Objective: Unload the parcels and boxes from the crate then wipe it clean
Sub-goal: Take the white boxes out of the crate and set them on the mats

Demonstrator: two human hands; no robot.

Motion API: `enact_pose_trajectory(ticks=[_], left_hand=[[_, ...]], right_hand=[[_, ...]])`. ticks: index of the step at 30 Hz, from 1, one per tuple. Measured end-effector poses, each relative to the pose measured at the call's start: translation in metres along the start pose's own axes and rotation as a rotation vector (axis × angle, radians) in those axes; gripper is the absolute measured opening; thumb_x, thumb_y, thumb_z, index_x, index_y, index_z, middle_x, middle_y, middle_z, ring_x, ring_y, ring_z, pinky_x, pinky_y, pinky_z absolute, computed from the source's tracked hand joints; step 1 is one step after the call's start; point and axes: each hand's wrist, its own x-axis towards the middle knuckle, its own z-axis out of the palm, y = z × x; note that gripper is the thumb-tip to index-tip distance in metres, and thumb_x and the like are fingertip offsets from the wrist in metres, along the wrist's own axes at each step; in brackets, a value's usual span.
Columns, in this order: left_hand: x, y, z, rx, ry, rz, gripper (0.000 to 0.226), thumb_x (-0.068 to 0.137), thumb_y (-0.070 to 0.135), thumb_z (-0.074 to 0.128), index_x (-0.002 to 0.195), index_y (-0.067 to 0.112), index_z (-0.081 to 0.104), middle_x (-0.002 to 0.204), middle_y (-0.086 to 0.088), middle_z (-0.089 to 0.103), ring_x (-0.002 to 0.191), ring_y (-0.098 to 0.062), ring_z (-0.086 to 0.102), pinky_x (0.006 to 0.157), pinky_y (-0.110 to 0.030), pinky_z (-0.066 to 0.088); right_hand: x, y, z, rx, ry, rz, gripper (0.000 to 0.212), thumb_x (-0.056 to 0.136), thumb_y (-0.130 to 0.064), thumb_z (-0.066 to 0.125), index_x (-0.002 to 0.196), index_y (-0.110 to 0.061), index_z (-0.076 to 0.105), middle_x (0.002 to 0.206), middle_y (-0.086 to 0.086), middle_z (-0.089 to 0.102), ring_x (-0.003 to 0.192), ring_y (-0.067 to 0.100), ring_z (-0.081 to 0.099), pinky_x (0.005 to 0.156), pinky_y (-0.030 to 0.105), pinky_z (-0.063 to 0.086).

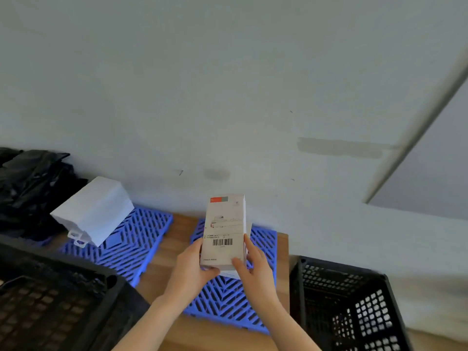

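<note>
Both hands are gripping a tall white cardboard box with a red-and-grey label and a barcode, holding it upright over the right-hand blue slatted plastic mat. The left hand is clasping its lower left edge, thumb across the bottom front. The right hand is clasping the lower right edge, fingers along the side. A second blue slatted mat is lying to the left, carrying a white paper parcel tilted on it. A black perforated plastic crate is standing right of the hands; another black crate is sitting lower left. Black plastic bags are heaped far left.
</note>
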Motion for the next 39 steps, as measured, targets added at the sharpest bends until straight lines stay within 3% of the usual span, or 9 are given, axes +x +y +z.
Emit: enact_pose_trajectory(ticks=[3,8,13,17,22,25,28,34,39], left_hand=[[0.016,-0.021,0.02,0.026,-0.067,-0.033,0.059,0.073,0.014,0.083,0.121,0.036,0.054,0.105,0.028,0.061,0.1,0.011,0.058,0.079,-0.009,0.05],[0.03,-0.054,0.043,0.072,-0.152,-0.075,0.057,0.076,0.019,0.081,0.123,0.037,0.053,0.112,0.025,0.062,0.105,0.005,0.059,0.081,-0.015,0.051],[0.033,-0.068,0.058,0.106,-0.139,-0.089,0.063,0.076,0.021,0.082,0.129,0.036,0.051,0.116,0.023,0.06,0.11,0.004,0.055,0.086,-0.015,0.049],[0.038,-0.07,0.061,0.109,-0.138,-0.082,0.069,0.079,0.022,0.08,0.138,0.035,0.045,0.121,0.018,0.055,0.109,0.006,0.051,0.083,-0.008,0.044],[0.046,-0.065,0.057,0.097,-0.151,-0.08,0.065,0.081,0.018,0.077,0.138,0.029,0.046,0.126,0.011,0.057,0.116,-0.002,0.053,0.097,-0.027,0.051],[0.045,-0.062,0.057,0.1,-0.163,-0.093,0.065,0.082,0.016,0.076,0.139,0.027,0.045,0.129,0.009,0.056,0.119,-0.004,0.052,0.099,-0.03,0.051],[0.041,-0.062,0.057,0.115,-0.168,-0.12,0.072,0.082,0.016,0.077,0.143,0.026,0.04,0.131,0.008,0.054,0.121,-0.005,0.051,0.1,-0.028,0.049],[0.024,-0.053,0.047,0.216,-0.19,-0.178,0.09,0.086,0.022,0.073,0.155,0.026,0.015,0.146,0.005,0.04,0.131,-0.011,0.043,0.106,-0.031,0.043],[0.015,-0.026,0.023,0.266,-0.117,-0.104,0.066,0.089,0.018,0.07,0.146,0.023,0.036,0.145,0.003,0.04,0.129,-0.012,0.044,0.098,-0.018,0.038]], right_hand=[[0.014,0.027,0.008,-0.003,0.005,0.115,0.06,0.097,-0.019,0.053,0.146,-0.04,0.025,0.13,-0.011,0.044,0.113,0.001,0.048,0.082,0.008,0.046],[0.027,0.061,0.024,-0.035,0.017,0.27,0.062,0.098,-0.017,0.052,0.151,-0.03,0.023,0.144,-0.006,0.042,0.126,0.011,0.046,0.098,0.028,0.047],[0.034,0.078,0.032,-0.04,0.056,0.348,0.063,0.097,-0.016,0.053,0.151,-0.03,0.023,0.14,-0.008,0.048,0.122,0.007,0.049,0.098,0.027,0.048],[0.036,0.079,0.034,-0.023,0.087,0.372,0.062,0.097,-0.019,0.053,0.15,-0.034,0.022,0.132,-0.011,0.055,0.112,0.006,0.056,0.086,0.023,0.053],[0.038,0.073,0.036,-0.054,0.072,0.363,0.062,0.099,-0.026,0.05,0.15,-0.037,0.017,0.132,-0.014,0.055,0.102,-0.001,0.058,0.073,0.015,0.052],[0.037,0.072,0.035,-0.058,0.066,0.359,0.062,0.099,-0.027,0.049,0.151,-0.036,0.015,0.135,-0.013,0.053,0.106,0.0,0.055,0.081,0.015,0.05],[0.033,0.072,0.035,-0.036,0.063,0.395,0.064,0.099,-0.032,0.049,0.151,-0.035,0.012,0.14,-0.009,0.05,0.117,0.008,0.054,0.093,0.026,0.049],[0.018,0.067,0.026,-0.09,0.084,0.407,0.065,0.096,-0.04,0.052,0.151,-0.03,0.018,0.151,-0.003,0.035,0.136,0.014,0.037,0.109,0.038,0.039],[0.002,0.043,0.012,-0.16,0.116,0.321,0.059,0.096,-0.038,0.052,0.149,-0.029,0.025,0.147,-0.002,0.036,0.132,0.015,0.04,0.104,0.042,0.045]])
